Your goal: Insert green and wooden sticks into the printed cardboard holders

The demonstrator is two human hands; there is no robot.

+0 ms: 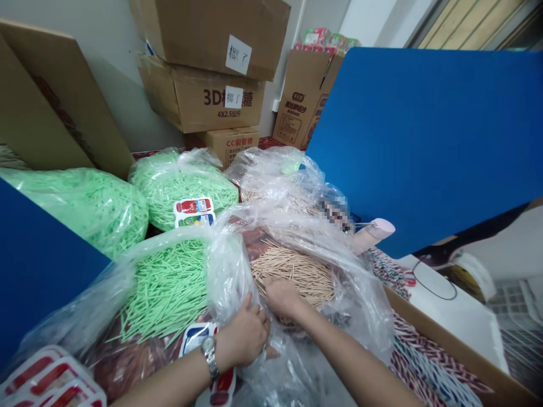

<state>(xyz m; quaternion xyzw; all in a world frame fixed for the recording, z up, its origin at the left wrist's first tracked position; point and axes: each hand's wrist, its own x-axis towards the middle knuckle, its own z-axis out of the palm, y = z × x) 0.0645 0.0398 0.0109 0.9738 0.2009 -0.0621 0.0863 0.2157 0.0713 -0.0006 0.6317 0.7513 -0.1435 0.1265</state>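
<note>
My left hand [248,333], with a watch at its wrist, lies on the clear plastic between two open bags, its fingers apart. My right hand [282,297] reaches into the right bag, fingers curled down at the near edge of the tan sticks [297,271]; its fingertips are hidden, and what they grip cannot be made out. Thin green sticks [169,282] fill the open left bag. A bottle-shaped printed card [195,336] lies partly under my left wrist.
Behind are full bags of green sticks [182,183], with a card on one, and stacked cartons [216,96]. Blue boards [432,141] stand at both sides. Printed cards [51,379] lie front left. Striped wrapped sticks [428,362] fill a box at right.
</note>
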